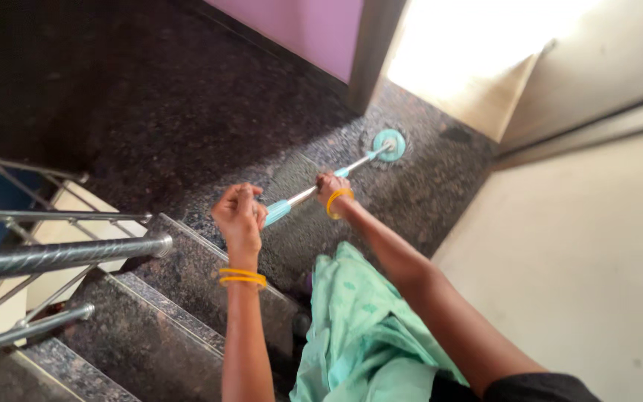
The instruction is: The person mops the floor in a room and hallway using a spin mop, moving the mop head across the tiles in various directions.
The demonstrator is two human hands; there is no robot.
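Open granite landing ahead (steel railing close at left)

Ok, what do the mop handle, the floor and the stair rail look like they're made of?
Mop handle: bare shaft looks like shiny metal, with a teal grip, probably plastic, by the left hand; the right hand holds the shaft further down. Floor: dark speckled polished stone, likely granite, faintly glossy. Stair rail: brushed steel tube by its silvery sheen.

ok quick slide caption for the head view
Left hand and right hand grip a teal-handled mop on a dark granite landing beside a steel railing.
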